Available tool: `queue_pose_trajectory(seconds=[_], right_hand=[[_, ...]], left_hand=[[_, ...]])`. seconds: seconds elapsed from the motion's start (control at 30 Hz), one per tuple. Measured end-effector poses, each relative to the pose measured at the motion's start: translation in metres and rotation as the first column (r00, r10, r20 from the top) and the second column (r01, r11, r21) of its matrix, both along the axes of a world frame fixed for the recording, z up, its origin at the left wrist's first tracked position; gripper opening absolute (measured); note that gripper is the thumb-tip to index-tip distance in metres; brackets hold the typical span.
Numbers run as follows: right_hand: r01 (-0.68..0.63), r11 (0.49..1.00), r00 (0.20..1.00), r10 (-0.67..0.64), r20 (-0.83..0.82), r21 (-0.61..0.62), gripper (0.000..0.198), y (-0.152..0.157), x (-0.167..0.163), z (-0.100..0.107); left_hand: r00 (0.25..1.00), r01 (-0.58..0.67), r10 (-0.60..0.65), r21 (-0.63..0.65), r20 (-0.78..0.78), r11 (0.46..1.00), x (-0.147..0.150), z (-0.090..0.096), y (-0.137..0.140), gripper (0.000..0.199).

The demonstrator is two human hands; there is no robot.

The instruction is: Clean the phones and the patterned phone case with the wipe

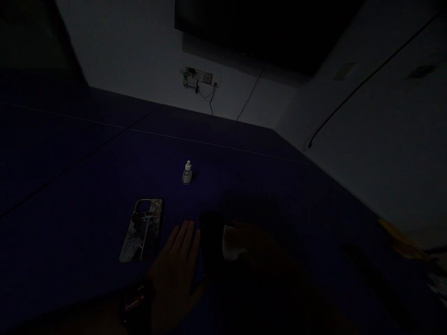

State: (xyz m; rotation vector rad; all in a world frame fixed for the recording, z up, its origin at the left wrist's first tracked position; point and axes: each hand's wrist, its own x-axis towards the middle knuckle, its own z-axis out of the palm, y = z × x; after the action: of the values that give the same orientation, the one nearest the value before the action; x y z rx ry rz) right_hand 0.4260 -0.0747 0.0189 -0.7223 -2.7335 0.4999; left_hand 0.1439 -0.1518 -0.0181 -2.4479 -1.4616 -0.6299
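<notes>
The light is very dim. A dark slab shaped like a phone (212, 242) lies on the blue surface between my hands. Along its left side my left hand (178, 270) rests flat, fingers stretched out, with the thumb by the slab's lower edge. At the right edge of the slab, my right hand (249, 239) has its fingers bent over a white cloth or tissue (232, 251); shadow hides much of this hand. A patterned phone case (142, 230) with a camera cutout lies left of my left hand. Farther off, a small white-capped dropper bottle (187, 173) stands upright.
The broad blue tabletop (146, 153) reaches toward a wall with sockets and cords (202, 79). A large dark screen (258, 28) hangs above. On the right are a long dark object (373, 274) and something yellow (401, 239). A dark watch (136, 304) sits on my left wrist.
</notes>
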Motion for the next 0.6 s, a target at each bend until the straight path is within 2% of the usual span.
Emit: queue_pose_trajectory(seconds=[0.27,0.47,0.6], right_hand=[[-0.039,0.999,0.997,0.041,0.061,-0.029,0.052,-0.0037,-0.0077,-0.0039],[-0.021,1.000,0.997,0.022,0.072,-0.021,0.051,0.0044,-0.0027,-0.0034],[-0.063,0.997,0.994,0.066,0.084,-0.033,0.054,0.0000,-0.0080,-0.0048]], left_hand=[[1.000,0.013,-0.012,0.061,-0.024,0.998,0.0003,0.0020,-0.0004,0.085],[1.000,0.001,0.000,0.065,-0.010,0.998,0.0020,0.0003,0.0001,0.088],[1.000,0.013,-0.012,0.047,-0.009,0.999,0.0014,-0.0006,0.0007,0.087]])
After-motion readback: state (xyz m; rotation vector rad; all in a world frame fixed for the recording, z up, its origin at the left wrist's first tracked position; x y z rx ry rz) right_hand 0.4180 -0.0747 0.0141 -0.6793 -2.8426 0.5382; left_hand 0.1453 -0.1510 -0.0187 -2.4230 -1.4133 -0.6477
